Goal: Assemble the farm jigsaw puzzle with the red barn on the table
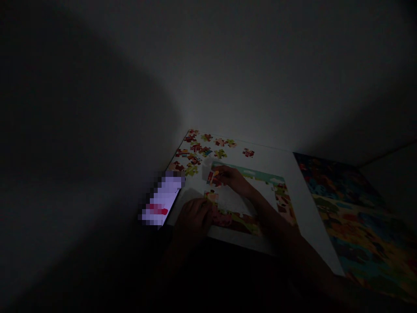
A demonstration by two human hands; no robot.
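A partly assembled jigsaw puzzle [263, 174] lies on a white table [321, 237], its border joined around a pale, bare middle. My right hand [227, 176] is at the upper left of the puzzle, its fingers closed on a puzzle piece [216, 178] with red and yellow on it. My left hand [194, 215] rests at the puzzle's lower left corner, fingers bent downward; dim light hides its fingertips. Several loose puzzle pieces [196, 148] in red, brown and green are spread over the table's far left part.
A lit phone [167, 195], partly pixelated, is at the table's left edge. One loose piece [248, 153] lies apart behind the puzzle. Colourful printed pictures [345, 213] are at the right. A pale wall [234, 78] rises behind the table. The scene is dark.
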